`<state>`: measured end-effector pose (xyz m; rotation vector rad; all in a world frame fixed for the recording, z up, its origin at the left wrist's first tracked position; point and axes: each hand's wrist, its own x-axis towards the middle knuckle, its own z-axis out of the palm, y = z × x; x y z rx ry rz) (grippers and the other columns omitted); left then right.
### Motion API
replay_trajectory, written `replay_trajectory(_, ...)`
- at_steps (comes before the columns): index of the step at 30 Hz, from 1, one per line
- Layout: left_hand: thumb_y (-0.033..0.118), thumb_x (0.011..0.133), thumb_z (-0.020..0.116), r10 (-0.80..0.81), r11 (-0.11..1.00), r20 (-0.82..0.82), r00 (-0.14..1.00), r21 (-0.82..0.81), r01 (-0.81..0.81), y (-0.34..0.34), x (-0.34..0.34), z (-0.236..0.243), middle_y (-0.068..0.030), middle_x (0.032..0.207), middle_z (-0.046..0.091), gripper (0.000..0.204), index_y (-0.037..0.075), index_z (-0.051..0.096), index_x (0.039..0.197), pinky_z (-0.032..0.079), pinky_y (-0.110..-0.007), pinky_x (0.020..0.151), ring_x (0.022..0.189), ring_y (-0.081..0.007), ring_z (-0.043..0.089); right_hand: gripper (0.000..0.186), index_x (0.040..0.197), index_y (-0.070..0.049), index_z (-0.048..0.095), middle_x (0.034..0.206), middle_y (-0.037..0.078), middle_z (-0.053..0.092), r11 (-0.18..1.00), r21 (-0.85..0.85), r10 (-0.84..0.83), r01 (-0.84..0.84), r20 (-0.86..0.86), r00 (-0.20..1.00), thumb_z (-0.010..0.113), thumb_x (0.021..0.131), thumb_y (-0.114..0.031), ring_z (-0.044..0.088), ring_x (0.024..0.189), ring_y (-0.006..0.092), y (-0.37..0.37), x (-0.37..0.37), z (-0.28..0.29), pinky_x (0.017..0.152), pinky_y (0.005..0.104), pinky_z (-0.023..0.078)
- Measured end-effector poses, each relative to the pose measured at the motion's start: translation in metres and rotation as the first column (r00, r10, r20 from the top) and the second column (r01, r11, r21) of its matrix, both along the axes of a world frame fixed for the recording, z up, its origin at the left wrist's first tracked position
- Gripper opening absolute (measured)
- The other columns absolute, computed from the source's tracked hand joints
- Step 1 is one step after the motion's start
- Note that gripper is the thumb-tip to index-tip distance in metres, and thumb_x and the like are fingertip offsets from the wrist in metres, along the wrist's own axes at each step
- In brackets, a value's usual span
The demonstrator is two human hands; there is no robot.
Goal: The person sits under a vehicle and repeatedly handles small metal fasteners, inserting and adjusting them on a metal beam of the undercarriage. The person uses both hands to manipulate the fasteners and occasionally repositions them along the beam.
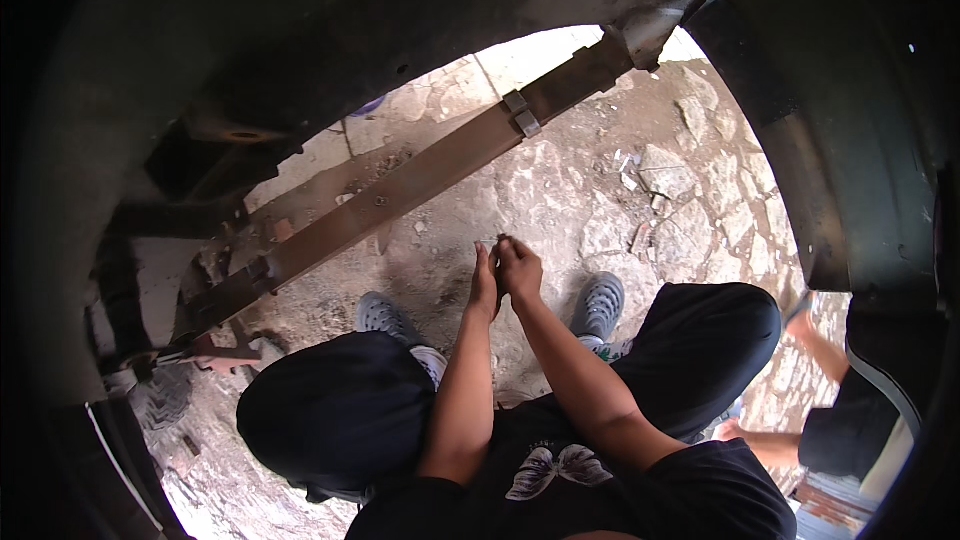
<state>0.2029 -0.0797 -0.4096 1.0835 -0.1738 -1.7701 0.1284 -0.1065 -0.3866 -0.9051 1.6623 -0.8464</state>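
Observation:
My left hand (pixel 485 286) and right hand (pixel 521 268) meet in front of me, above the ground between my shoes. The right fingers are curled and pinched around a small dark piece, too small to name, that shows at their tips. Against it rests the left hand, its fingers close together and partly hidden by the right. Beyond both hands a rusty brown leaf spring (pixel 400 185) with a metal clip (pixel 521 114) runs slantwise from lower left to upper right. Neither hand touches it.
Dark curved panels of a vehicle's wheel arch (pixel 830 170) surround the view. Below lies rough, stony ground (pixel 680 230). My grey shoes (pixel 598 305) stand either side of my hands. At the right another person's bare limb (pixel 822 348) and dark clothing (pixel 850 435) show.

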Motion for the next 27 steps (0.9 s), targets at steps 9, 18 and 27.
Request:
replay_trajectory(9, 0.039, 0.104, 0.055, -0.086, 0.882, 0.329, 0.941, -0.414, 0.225, -0.061, 0.002, 0.121, -0.0058, 0.106, 0.070, 0.047, 0.005, 0.060, 0.137, 0.051, -0.027, 0.080, 0.087, -0.0109, 0.064, 0.044, 0.136, 0.001, 0.059, 0.095, 0.003, 0.065, 0.951, -0.309, 0.052, 0.031, 0.255, 0.966, 0.059, 0.104, -0.029, 0.053, 0.072, 0.0079, -0.073, -0.054, 0.158, 0.062, 0.0237, 0.044)
replay_trajectory(18, 0.026, 0.097, 0.069, 0.077, 0.917, 0.138, 0.987, -0.398, -0.016, -0.066, 0.013, 0.164, -0.0055, 0.099, 0.072, 0.035, 0.003, 0.068, 0.124, 0.055, -0.026, 0.066, 0.081, -0.0106, 0.065, 0.018, 0.111, -0.004, 0.061, 0.088, 0.007, 0.070, 0.937, -0.346, 0.094, -0.054, 0.099, 0.991, 0.062, 0.102, -0.019, 0.067, 0.069, 0.0119, -0.048, -0.027, 0.171, 0.049, 0.0231, 0.046)
replay_trajectory(27, 0.014, 0.098, 0.058, 0.053, 0.895, 0.058, 0.997, -0.446, -0.021, -0.063, 0.010, 0.194, -0.0146, 0.110, 0.072, 0.032, -0.005, 0.067, 0.122, 0.062, -0.034, 0.076, 0.092, -0.0195, 0.071, 0.023, 0.116, -0.002, 0.066, 0.107, 0.014, 0.067, 0.640, -0.413, 0.398, -0.648, -0.543, 0.739, 0.069, 0.092, -0.004, 0.075, 0.090, 0.0242, -0.046, -0.052, 0.264, 0.075, 0.0323, 0.062)
